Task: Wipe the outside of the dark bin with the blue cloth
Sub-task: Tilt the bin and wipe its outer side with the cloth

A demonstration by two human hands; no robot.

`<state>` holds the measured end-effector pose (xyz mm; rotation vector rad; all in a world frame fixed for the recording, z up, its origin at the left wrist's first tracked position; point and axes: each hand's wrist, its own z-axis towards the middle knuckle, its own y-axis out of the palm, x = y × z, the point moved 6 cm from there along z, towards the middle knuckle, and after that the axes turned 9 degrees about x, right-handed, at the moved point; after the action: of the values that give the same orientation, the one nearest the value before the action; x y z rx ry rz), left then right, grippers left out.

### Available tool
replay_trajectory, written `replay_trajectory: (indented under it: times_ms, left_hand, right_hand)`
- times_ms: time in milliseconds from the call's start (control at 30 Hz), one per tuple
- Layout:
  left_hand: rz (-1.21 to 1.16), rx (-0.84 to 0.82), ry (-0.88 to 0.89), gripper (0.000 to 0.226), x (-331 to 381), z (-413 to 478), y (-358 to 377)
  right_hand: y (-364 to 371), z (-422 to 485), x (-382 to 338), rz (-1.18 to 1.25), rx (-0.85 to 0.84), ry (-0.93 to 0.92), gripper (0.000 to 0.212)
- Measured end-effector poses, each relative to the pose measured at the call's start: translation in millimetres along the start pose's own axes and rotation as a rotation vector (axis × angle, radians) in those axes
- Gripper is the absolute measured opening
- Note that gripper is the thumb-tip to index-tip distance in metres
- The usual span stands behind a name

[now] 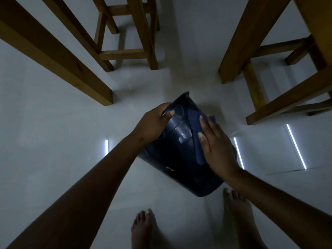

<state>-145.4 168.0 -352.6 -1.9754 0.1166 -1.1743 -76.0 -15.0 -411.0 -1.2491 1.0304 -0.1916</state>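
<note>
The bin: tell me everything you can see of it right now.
The bin is a dark navy, glossy, plastic-looking bucket that tapers, with pale smears on its side. It is held off upright above the pale floor, one end pointing away toward the wooden furniture, the other toward the bare feet. The left hand grips its far edge, thumb on the wall. The right hand lies flat on the blue cloth, pressing it to the outside. Whether it touches the floor cannot be told.

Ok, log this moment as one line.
step: wiping | left hand: gripping bin rim | right hand: pressing cloth flat on bin side | bin: tilted
</note>
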Motion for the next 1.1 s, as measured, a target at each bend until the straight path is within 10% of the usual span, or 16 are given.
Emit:
replay_trajectory:
  times_ms: [200,400,600,867,1100]
  left_hand:
    - [-0.047,0.0,0.018,0.03,-6,2,3]
    - [-0.025,0.035,-0.021,0.032,-5,4,4]
    - [-0.012,0.062,-0.014,0.025,-10,3,4]
    - [0.103,-0.024,0.006,0.023,-25,-13,1]
    - [0.037,0.024,0.098,0.036,-7,-6,6]
  right_hand:
    - [13,-32,-39,-0.216,-0.051,-0.323,0.055]
    - [0,12,3,0.091,0.002,0.081,0.061]
    - [16,-45,-37,-0.187,-0.044,-0.294,0.055]
    - [-8,23,3,0.013,0.038,-0.017,0.058]
    - [5,-8,-34,-0.078,-0.013,-0.224,0.052]
